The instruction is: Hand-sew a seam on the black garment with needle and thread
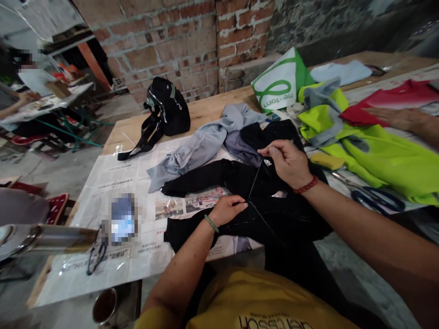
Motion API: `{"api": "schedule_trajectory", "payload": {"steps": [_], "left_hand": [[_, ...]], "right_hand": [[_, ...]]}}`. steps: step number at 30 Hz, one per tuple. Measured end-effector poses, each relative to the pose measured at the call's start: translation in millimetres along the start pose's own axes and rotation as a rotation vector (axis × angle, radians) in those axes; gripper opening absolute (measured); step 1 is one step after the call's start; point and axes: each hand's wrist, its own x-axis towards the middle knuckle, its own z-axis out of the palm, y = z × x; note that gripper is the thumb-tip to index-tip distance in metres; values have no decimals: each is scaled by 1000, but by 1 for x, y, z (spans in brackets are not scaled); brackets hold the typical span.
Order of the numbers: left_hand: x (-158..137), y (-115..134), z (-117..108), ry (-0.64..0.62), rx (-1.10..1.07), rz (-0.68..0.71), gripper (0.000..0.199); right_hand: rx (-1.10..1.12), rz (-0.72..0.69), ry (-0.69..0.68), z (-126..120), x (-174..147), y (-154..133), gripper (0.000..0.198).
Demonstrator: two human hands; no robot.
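Two bare hands show at the centre of the head view, apart from each other, over one black garment (284,214) spread on newspaper (113,178). The left hand (226,212) pinches its cloth; the right hand (288,160), above it at 1 o'clock, grips one thread (255,178) drawn taut between them; whether a needle is there cannot be told.

Taking that garment as the dial's hub, one pair of scissors (373,194) lies at 3 o'clock, and one neon-yellow garment (384,155) between 2 and 3. One red garment (387,103) is at 2, another person's hand (394,118) flat on it.

Four containers: a cup (104,305) at 8, holding dark brown liquid; a steel thermos (51,240) at 9; a black strapped bag (174,109) at 10; a green-and-white shopping bag (274,87) at 12. Contents of these last three are hidden.
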Motion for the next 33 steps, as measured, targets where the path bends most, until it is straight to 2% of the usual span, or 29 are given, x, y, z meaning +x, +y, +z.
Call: {"api": "schedule_trajectory", "payload": {"steps": [4, 7, 10, 16, 25, 33], "left_hand": [[0, 1, 1, -1, -11, -15, 21], [0, 2, 1, 4, 8, -11, 21], [0, 4, 1, 5, 32, -7, 22], [-1, 4, 1, -3, 17, -34, 24], [-1, 3, 1, -1, 11, -39, 22], [1, 0, 0, -19, 41, -24, 23]], "right_hand": [[-264, -188, 12, -19, 22, 4, 21], [-299, -256, 28, -30, 39, 6, 19], [-306, -286, 69, -42, 56, 4, 19], [-466, -357, 129, -56, 80, -9, 18], [-618, -400, 186, -62, 102, -16, 19], [-608, -415, 223, -62, 115, -22, 21]]}}
